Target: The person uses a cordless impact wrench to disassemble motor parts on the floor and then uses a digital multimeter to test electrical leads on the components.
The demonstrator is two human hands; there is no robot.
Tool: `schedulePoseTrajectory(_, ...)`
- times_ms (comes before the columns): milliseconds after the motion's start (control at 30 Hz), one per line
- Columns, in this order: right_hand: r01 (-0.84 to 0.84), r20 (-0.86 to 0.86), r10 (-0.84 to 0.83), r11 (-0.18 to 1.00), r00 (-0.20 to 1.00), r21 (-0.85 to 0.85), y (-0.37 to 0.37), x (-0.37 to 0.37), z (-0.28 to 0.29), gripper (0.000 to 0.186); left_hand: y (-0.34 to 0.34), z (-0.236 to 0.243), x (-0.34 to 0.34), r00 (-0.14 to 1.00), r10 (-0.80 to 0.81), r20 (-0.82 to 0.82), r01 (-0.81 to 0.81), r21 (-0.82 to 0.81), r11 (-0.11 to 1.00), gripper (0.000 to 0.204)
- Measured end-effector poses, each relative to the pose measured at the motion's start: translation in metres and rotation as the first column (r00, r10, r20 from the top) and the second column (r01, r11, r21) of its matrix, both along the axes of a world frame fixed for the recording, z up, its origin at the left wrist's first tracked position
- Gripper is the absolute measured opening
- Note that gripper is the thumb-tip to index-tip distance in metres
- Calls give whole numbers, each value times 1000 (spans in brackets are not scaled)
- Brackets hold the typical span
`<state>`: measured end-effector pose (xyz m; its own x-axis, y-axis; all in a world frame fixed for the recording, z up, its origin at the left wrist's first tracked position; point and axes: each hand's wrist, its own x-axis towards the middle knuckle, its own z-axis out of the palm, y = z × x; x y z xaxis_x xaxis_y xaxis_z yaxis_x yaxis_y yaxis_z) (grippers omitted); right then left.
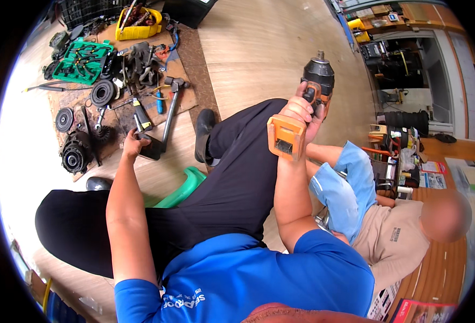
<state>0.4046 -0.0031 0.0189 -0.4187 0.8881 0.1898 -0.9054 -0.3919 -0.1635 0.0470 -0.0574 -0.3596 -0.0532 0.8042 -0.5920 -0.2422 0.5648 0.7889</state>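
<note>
My right hand [301,107] is wrapped round an orange-and-black cordless impact wrench [318,78], raised with its metal drive upward; its orange base [285,135] shows a dark opening. At the lower edge of a cardboard sheet, my left hand [133,141] grips a dark block-like object [150,148], partly hidden by the fingers. Just beside it lie a long steel bar [169,117], a yellow-and-black tool [140,113] and a blue-handled tool [159,101]. A greasy round motor part [74,157] and black pulleys [103,92] rest farther left.
A green open toolbox [71,70] and yellow bin [136,33] stand beyond the parts. Green plastic [186,188] shows beneath my leg. A seated person [393,231] in light blue shorts is close on my right, beside cluttered wooden shelving [442,148].
</note>
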Motion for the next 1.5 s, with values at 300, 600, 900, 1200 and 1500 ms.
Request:
schedulePoseTrajectory(300,-10,162,-4,996,987,84,-2,-6,3,61,-7,-29,-11,892,42,-450,-38,18,999,67)
schedulePoseTrajectory(600,17,448,-75,991,891,132,-10,-18,8,80,-13,-31,-10,906,78,-416,-81,9,997,48)
schedulePoseTrajectory(900,-17,696,-97,988,711,155,-23,-25,1,90,-7,7,13,566,-103,-818,-87,-184,979,65)
schedulePoseTrajectory(1200,-70,663,-93,974,743,215,-24,-30,0,76,-11,14,13,597,-113,-794,-72,-194,978,66)
schedulePoseTrajectory(1500,-1,723,-142,981,677,193,-29,-37,-5,62,-16,15,12,606,-122,-786,-50,-191,980,65)
